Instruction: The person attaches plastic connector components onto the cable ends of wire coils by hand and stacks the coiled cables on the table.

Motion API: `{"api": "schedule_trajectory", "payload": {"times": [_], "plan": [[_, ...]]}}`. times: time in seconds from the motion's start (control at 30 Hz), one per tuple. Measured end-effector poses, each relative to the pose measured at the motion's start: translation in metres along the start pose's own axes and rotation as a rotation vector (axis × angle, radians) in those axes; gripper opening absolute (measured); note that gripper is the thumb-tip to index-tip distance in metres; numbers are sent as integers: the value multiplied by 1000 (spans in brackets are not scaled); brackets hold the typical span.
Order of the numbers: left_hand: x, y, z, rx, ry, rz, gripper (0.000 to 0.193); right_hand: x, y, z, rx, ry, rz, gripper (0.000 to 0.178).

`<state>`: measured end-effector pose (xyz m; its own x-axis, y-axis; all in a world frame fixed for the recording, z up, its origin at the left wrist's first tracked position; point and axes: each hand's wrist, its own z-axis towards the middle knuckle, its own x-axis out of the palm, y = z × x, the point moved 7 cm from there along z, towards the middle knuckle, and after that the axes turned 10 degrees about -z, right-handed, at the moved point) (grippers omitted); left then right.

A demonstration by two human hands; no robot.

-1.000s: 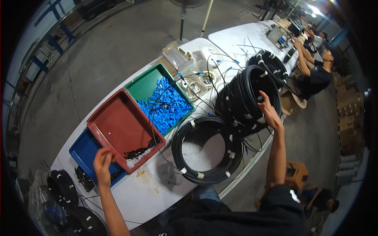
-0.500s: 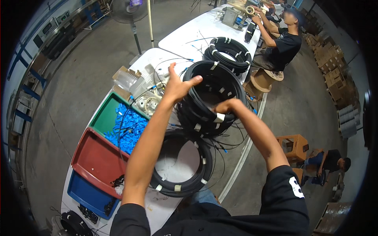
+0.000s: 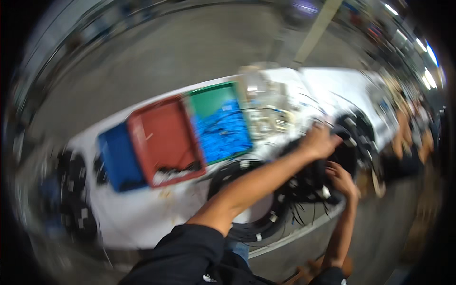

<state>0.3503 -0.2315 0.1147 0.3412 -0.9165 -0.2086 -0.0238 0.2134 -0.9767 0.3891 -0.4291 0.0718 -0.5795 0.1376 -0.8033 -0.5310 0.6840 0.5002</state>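
Tall stacked coils of black cable stand on the right part of the white table, bound with pale tape bands. Blurred by motion, my left hand is at the far side of the stack, its thumb held away from the fingers. On the near right side is my right hand, its fingers stretched toward the coils. Whether either hand presses on the cable is hard to make out. Partly behind my left forearm lies a wide flat black cable coil. Another black coil lies beyond the stack.
Left of the coils stand a green tray with many small blue parts, a red tray and a blue tray. Clear plastic containers stand behind. Dark coils sit far left; a person is at the right.
The view has swung to the right and blurred, so the trays now appear nearer the middle. My right hand's fingers, earlier inside the upper coil, now show at the stack's near right side.
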Motion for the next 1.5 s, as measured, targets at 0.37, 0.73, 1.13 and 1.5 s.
{"api": "schedule_trajectory", "payload": {"times": [0.37,0.73,1.13,1.5], "plan": [[-291,109,-424,70,-677,-257,20,69,255,-125,-655,-167,889,72],[-375,147,-1013,-87,-1940,-129,12,511,666,-188,-753,1037,385,19],[-576,126,-1034,101,-1674,59,20,712,928,-60,-450,183,517,94],[-806,198,-962,-262,-1475,687,65,742,964,-22,-484,-294,369,95]]}}
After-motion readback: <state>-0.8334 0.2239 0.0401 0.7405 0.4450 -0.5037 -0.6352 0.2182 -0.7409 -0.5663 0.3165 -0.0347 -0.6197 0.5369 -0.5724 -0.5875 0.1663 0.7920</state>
